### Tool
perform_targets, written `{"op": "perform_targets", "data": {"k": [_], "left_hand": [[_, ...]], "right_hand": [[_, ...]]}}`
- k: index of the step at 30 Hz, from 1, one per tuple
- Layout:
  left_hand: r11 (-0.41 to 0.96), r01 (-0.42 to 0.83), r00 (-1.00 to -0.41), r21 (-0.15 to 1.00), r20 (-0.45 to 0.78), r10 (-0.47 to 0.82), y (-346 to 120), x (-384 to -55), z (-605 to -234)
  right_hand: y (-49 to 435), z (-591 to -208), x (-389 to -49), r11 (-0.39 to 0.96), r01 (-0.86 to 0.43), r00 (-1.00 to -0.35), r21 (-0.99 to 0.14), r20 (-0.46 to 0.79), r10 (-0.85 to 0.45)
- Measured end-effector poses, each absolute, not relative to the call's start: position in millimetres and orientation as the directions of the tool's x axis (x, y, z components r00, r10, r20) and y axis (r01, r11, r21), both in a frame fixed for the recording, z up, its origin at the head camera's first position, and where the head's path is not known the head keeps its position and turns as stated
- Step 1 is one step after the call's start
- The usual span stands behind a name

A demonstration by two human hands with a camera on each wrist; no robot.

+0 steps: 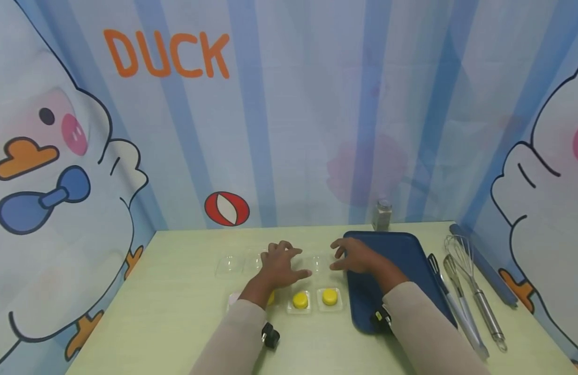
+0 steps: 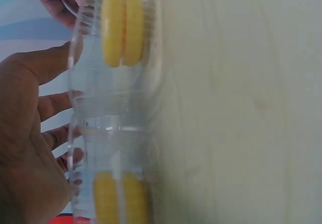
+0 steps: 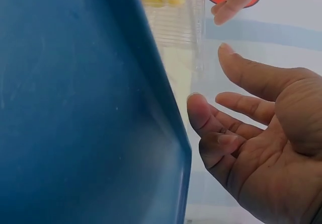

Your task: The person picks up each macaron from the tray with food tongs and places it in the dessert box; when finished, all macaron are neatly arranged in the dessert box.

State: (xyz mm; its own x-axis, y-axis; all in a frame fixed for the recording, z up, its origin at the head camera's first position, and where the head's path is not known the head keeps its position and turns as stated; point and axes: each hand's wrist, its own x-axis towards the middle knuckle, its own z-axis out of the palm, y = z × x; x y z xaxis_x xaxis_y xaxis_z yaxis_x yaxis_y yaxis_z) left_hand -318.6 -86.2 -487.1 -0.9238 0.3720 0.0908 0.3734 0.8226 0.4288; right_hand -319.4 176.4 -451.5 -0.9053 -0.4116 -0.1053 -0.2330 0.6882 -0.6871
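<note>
My left hand point(image 1: 280, 264) hovers over the back row of clear plastic boxes, fingers spread and loosely bent, holding nothing. Opposite it, my right hand point(image 1: 356, 256) hangs by the left edge of the blue tray point(image 1: 391, 240), its fingers relaxed with nothing between them. A clear box point(image 1: 318, 262) sits between the hands. Nearer the front lie boxes with a yellow macaron point(image 1: 300, 299) and another yellow macaron point(image 1: 330, 297). My left wrist hides most of a third yellow one, with a pale pink item point(image 1: 233, 299) beside it. The left wrist view shows each yellow macaron point(image 2: 122, 30) standing inside its clear plastic.
Right of the tray lie a large whisk point(image 1: 481, 302), two slimmer grey-handled utensils point(image 1: 462, 307) and a dark blue bar point(image 1: 486, 268). A small glass jar point(image 1: 382, 216) stands at the table's back edge. Another clear box point(image 1: 230, 264) is at back left.
</note>
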Motion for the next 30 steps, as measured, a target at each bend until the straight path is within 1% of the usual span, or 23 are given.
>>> {"op": "perform_targets", "data": {"k": [3,6,11,14,21,26,30], "left_hand": [[0.833,0.353,-0.931,0.426,0.076,0.356,-83.7,-318.3,-485.1],[0.849,0.345,-0.935,0.399,0.064,0.350,-82.1,-318.4,-483.6],[0.865,0.345,-0.935,0.365,0.056,0.350,-80.5,-321.0,-485.6],[0.866,0.341,-0.936,0.366,0.052,0.347,-80.6,-322.9,-487.8],[0.847,0.337,-0.936,0.410,0.048,0.349,-79.1,-323.7,-492.2],[0.817,0.353,-0.932,0.456,0.096,0.349,-76.5,-323.0,-491.6],[0.790,0.367,-0.929,0.491,0.145,0.341,-73.5,-323.1,-491.8]], "right_hand": [[175.8,-453.0,-321.8,0.679,-0.230,-0.898,-0.697,-0.116,-0.424],[174.7,-454.4,-324.0,0.663,-0.219,-0.891,-0.715,-0.130,-0.434],[172.8,-456.0,-327.0,0.653,-0.238,-0.875,-0.719,-0.133,-0.465],[171.0,-457.7,-328.7,0.651,-0.252,-0.868,-0.716,-0.129,-0.479],[167.9,-464.1,-329.9,0.640,-0.243,-0.872,-0.729,-0.126,-0.474],[166.3,-468.9,-330.9,0.607,-0.201,-0.889,-0.769,-0.117,-0.443],[167.3,-468.6,-329.5,0.547,-0.196,-0.900,-0.814,-0.073,-0.430]]}}
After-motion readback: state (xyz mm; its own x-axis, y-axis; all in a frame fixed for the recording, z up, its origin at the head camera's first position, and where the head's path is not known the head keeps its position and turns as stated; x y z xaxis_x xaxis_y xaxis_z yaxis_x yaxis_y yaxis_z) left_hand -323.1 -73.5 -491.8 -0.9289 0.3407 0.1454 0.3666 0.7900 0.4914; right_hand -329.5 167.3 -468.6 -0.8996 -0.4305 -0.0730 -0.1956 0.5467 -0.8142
